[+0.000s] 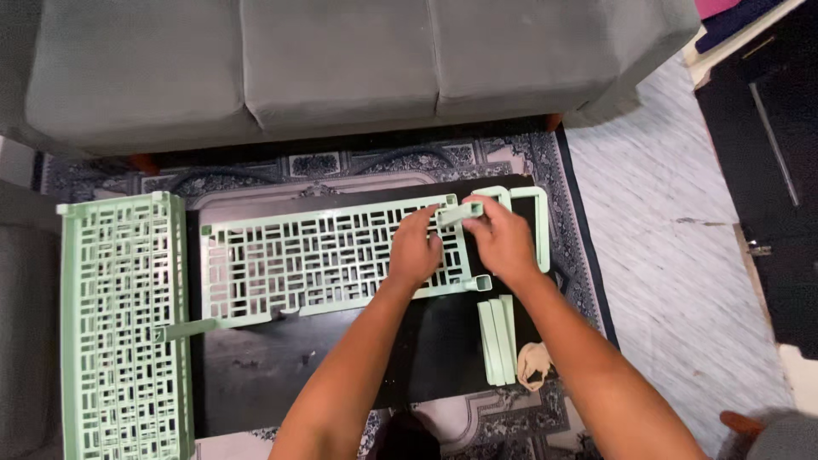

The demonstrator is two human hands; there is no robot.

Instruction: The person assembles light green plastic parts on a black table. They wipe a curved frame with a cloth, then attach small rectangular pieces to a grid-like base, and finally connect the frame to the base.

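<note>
A pale green lattice shelf panel (pixel 307 255) lies flat on a dark low table (pixel 341 358). My left hand (pixel 416 250) rests on the panel's right end, fingers curled over its far corner. My right hand (pixel 504 238) grips a short green post piece (pixel 460 211) at that same corner, right by the panel's corner socket. A green U-shaped frame piece (pixel 540 223) lies just right of my right hand. Several short green posts (pixel 496 339) lie side by side on the table below my right wrist.
A second green lattice panel with raised rims (pixel 119 324) lies at the left, overhanging the table. A grey sofa (pixel 341 60) runs along the far side. A patterned rug (pixel 579 255) lies under the table; pale floor and a dark cabinet (pixel 767 170) are to the right.
</note>
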